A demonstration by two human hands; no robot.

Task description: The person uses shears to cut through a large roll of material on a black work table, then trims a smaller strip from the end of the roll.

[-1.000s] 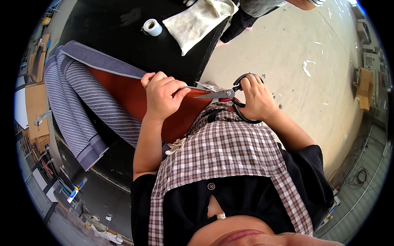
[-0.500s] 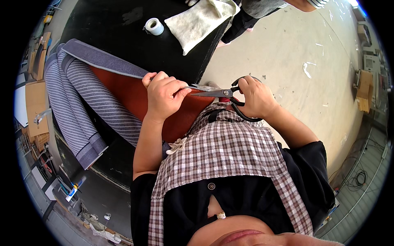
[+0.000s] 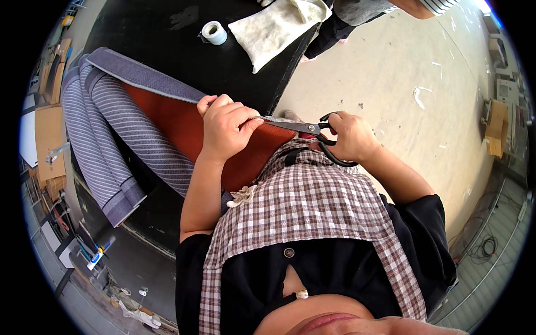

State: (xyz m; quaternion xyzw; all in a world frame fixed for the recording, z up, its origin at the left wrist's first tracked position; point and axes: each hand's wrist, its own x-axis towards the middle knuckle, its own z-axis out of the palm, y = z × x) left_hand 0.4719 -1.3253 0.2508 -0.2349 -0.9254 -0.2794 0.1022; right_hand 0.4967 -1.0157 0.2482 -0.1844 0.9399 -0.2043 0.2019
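My left hand (image 3: 228, 129) pinches the edge of a striped grey-blue mat (image 3: 148, 133) between thumb and fingers. An orange-brown underside (image 3: 184, 126) shows where the mat is turned over. In my right hand (image 3: 350, 136) is a pair of black-handled scissors (image 3: 296, 126), its fingers in the handle loops. The blades lie nearly together at the mat's edge, just right of my left fingertips. Whether they grip the edge or a thread there is too small to tell. Part of the mat's edge is hidden behind my left hand.
Beneath the mat is a black table (image 3: 162, 33). A roll of white tape or labels (image 3: 214, 33) and a cream cloth bag (image 3: 276, 30) lie farther back on it. Another person (image 3: 357, 14) stands beyond the table. Cardboard boxes (image 3: 496, 127) stand at the far right.
The scissor blades have come from parted to nearly together at the mat's edge. My right hand has closed its fingers on the handles. My left hand stays on the edge.
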